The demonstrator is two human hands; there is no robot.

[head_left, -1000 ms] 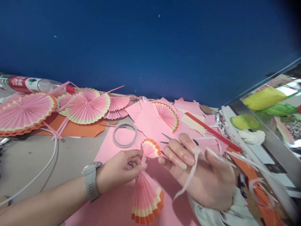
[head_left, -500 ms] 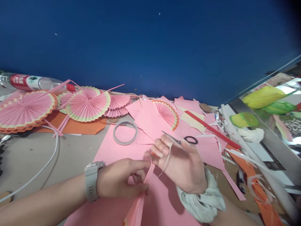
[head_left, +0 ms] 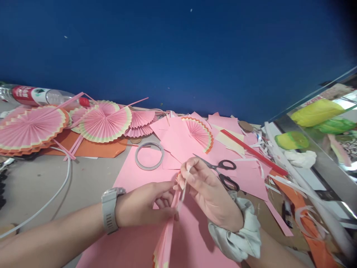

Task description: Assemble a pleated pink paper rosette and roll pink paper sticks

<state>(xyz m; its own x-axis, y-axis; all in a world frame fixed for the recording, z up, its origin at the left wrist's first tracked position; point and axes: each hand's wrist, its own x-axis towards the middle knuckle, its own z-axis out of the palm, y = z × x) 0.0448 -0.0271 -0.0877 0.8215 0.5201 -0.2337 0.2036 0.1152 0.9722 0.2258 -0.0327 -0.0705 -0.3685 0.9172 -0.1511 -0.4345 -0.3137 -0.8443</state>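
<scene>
My left hand [head_left: 150, 204], with a grey watch [head_left: 110, 208] at its wrist, is closed on the edge of a pleated pink paper fan [head_left: 167, 243]. The fan's folds run down toward me and show an orange and cream rim. At the fan's upper end, my right hand [head_left: 205, 190] is closed in a pinch on a thin white strip [head_left: 183, 190], which hangs beside the pink edge. Its other fingertips sit close to the fan's top. Beneath both hands lies a large pink sheet [head_left: 128, 178]. Black-handled scissors [head_left: 219, 167] rest just beyond my right hand.
A roll of tape [head_left: 149, 156] lies on the pink sheet. Finished paper fans [head_left: 106, 123] and a plastic bottle [head_left: 41, 96] are at the left back. A red stick [head_left: 253, 152] and paper scraps lie right. A blue panel [head_left: 173, 56] stands behind.
My right hand has turned and its fingers have closed in a pinch on the white strip. More of the scissors shows now. My left hand keeps its hold on the fan.
</scene>
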